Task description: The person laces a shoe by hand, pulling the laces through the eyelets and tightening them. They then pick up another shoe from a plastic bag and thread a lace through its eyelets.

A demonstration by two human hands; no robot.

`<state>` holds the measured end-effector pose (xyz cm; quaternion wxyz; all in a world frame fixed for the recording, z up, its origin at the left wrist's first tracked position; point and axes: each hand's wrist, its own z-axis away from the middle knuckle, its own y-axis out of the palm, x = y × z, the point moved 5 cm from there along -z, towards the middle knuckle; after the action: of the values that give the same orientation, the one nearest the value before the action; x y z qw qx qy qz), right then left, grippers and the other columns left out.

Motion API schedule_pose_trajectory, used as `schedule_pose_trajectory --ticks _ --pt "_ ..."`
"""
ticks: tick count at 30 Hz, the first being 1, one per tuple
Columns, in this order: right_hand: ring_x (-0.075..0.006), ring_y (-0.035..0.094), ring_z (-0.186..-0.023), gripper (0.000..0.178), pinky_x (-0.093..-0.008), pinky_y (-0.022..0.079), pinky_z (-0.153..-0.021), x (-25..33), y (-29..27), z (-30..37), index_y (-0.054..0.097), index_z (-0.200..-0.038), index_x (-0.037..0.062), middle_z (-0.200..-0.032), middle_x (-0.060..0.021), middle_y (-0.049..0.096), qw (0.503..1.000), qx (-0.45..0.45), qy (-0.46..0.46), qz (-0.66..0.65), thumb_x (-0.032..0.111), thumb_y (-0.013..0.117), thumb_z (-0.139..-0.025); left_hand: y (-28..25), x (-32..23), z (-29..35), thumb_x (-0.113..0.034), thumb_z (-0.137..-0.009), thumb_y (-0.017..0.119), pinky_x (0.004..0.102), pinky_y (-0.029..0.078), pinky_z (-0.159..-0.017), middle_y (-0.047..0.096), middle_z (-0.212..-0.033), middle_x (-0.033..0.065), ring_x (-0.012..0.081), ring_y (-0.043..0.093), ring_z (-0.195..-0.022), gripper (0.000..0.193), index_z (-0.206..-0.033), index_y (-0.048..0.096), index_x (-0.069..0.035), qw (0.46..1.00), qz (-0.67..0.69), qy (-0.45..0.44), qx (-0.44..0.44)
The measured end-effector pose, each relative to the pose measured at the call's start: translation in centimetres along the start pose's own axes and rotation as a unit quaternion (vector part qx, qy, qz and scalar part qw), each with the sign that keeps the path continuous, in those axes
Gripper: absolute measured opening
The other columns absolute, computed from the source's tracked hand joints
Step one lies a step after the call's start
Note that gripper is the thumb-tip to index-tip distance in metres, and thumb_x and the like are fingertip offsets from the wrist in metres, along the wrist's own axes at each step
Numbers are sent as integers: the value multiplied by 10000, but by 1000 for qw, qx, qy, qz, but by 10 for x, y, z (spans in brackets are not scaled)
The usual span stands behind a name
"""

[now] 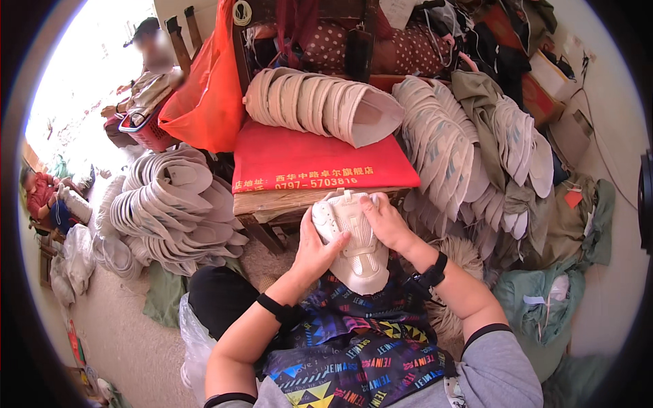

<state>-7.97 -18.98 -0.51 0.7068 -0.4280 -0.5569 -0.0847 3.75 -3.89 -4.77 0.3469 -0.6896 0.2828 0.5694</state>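
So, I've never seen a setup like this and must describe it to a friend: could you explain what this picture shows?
There is no robot here, just a person's two bare hands. The picture comes from a wide camera worn on the person's head, looking down, so its left is the person's left and straight lines bend near the rim.

The left hand and right hand hold a white shoe upper between them, above the lap. Just beyond is a wooden bench with a red cloth on top, and on it lies a row of nested shoe uppers. A larger pile of uppers sits on the floor to the left.
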Motion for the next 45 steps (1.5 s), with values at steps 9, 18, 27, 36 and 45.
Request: schedule_pose_trajectory --ticks 9,18,27,36,45 --pt "-446 564 -1156 846 -420 452 -965 -50 22 3 408 -1272 -116 -1181 -357 571 998 46 40 15 664 344 -954 10 12 3 -421 -880 649 380 332 -1098 399 -1411 236 287 409 -1319 907 -1479 152 44 994 -12 -60 94" --pt "-186 591 -910 448 -343 464 -837 -160 -6 79 638 -1083 -36 -947 -124 662 963 65 219 -140 384 549 -955 -5 56 -6 -379 -877 643 384 304 -1114 370 -1444 181 266 377 -1337 860 -1483 184 22 990 60 -87 94" --pt "-265 661 -804 192 -359 508 -748 -348 -121 211 673 -927 29 -849 -149 687 884 -292 343 122 198 664 -835 8 33 4 -466 -924 560 381 192 -1159 272 -1534 149 271 263 -1417 858 -1542 115 -70 975 81 -170 119" --pt "-380 591 -945 190 -468 481 -816 -335 -127 190 589 -934 46 -1018 -158 584 824 -345 358 270 139 687 -799 3 27 7 -425 -959 555 382 209 -1158 298 -1531 140 259 280 -1414 800 -1540 149 -54 976 50 -181 107" --pt "-347 558 -925 115 -454 449 -794 -323 -141 188 605 -864 81 -896 -127 593 813 -331 213 428 99 678 -777 -3 23 13 -346 -961 594 380 291 -1124 353 -1499 148 256 368 -1363 734 -1516 231 -32 978 61 -178 95"
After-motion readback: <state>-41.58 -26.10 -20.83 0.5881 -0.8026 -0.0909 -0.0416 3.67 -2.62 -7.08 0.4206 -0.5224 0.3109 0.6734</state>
